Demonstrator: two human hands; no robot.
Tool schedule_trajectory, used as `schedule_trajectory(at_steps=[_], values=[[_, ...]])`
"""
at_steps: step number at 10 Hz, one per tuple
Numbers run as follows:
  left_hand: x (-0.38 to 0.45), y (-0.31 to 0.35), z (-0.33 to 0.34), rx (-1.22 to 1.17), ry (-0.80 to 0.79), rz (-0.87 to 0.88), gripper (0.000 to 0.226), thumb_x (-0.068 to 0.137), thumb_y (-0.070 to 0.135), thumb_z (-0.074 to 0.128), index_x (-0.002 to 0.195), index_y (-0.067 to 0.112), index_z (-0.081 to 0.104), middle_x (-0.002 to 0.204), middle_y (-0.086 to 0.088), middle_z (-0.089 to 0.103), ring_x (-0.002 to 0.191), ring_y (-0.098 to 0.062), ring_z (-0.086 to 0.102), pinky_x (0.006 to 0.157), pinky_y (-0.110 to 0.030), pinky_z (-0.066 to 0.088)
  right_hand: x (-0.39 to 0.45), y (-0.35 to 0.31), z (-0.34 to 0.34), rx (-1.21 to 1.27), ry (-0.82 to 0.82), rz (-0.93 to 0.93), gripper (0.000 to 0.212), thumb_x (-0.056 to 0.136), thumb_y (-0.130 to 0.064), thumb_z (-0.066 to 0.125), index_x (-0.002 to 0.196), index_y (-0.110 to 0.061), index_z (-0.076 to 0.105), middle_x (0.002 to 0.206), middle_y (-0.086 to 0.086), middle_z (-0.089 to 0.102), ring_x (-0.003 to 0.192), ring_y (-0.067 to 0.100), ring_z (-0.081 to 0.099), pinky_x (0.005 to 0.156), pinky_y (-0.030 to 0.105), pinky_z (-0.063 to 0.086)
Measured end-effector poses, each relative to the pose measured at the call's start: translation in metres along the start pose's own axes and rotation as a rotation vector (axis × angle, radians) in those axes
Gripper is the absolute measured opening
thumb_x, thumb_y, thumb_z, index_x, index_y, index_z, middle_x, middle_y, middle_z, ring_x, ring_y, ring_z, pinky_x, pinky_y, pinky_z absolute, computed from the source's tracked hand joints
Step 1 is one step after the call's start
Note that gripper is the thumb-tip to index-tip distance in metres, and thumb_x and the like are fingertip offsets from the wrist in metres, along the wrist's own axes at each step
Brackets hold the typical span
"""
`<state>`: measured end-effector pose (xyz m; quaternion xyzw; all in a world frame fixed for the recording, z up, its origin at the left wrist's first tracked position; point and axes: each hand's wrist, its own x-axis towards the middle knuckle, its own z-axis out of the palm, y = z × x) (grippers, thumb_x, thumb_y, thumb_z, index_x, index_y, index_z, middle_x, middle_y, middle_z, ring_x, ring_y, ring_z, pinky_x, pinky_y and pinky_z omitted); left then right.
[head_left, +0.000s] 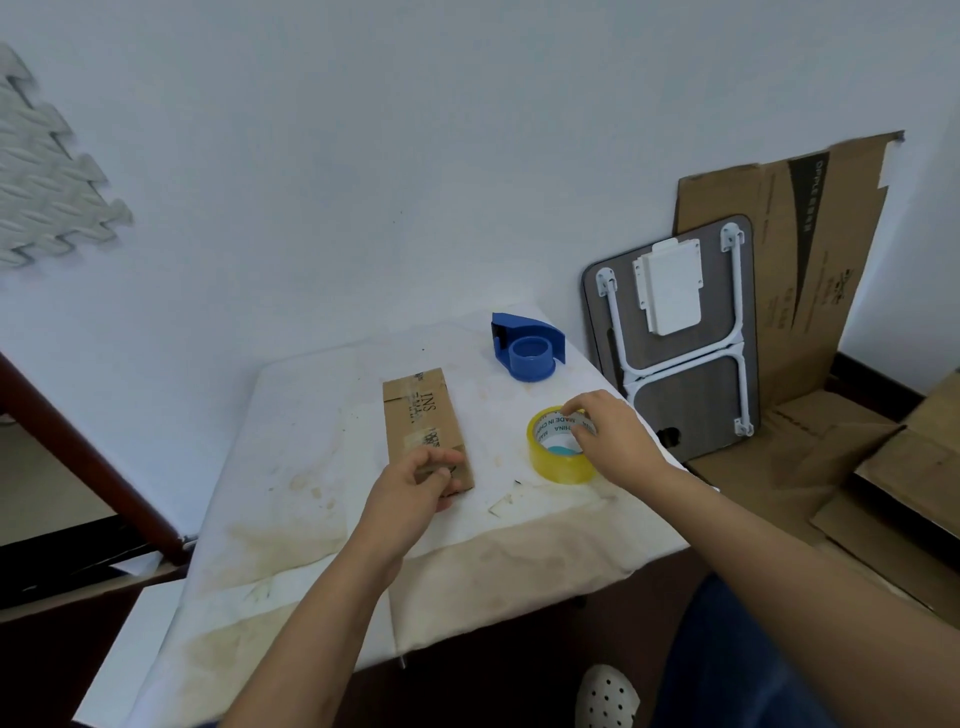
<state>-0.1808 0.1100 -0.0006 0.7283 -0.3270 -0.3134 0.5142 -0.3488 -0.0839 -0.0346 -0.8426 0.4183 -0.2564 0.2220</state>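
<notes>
A long flat cardboard box (422, 415) lies on the white-covered table (311, 441), pointing away from me. My left hand (415, 486) grips its near end, fingers curled over the top. To the right, a roll of yellow-clear tape (558, 460) lies flat on the table. My right hand (605, 434) reaches over the roll and pinches its far rim, with fingers inside the core. A blue tape dispenser (527, 345) stands at the far side of the table, apart from both hands.
A folded lap table (675, 343) leans on the wall to the right, with flattened cardboard (810, 260) behind it and more cardboard (883, 483) on the floor. A dark wooden rail (78, 447) runs at the left. Grey foam mats (47, 182) hang on the wall. A white shoe (605, 699) is below.
</notes>
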Motion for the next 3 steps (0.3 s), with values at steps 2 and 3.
schedule_trajectory(at_steps=[2, 3], values=[[-0.022, 0.054, -0.039, -0.064, 0.085, 0.152, 0.024, 0.097, 0.012, 0.054, 0.098, 0.026, 0.073, 0.097, 0.003, 0.077, 0.099, -0.018, 0.071, 0.092, -0.034, 0.053, -0.006, -0.104, -0.073, 0.304, 0.075, -0.225, 0.022, 0.093, -0.011, 0.055, 0.107, -0.023, 0.066, 0.112, 0.001, 0.064, 0.095, 0.017, 0.061, 0.081, 0.026, 0.05], [-0.062, 0.108, -0.073, -0.343, 0.197, 0.41, 0.02, 0.095, 0.009, 0.057, 0.102, 0.02, 0.072, 0.11, 0.002, 0.073, 0.103, -0.016, 0.07, 0.086, -0.032, 0.056, -0.036, -0.159, -0.14, 0.633, 0.109, -0.373, 0.021, 0.095, -0.01, 0.052, 0.104, -0.021, 0.068, 0.1, 0.002, 0.071, 0.082, 0.021, 0.066, 0.069, 0.031, 0.052]])
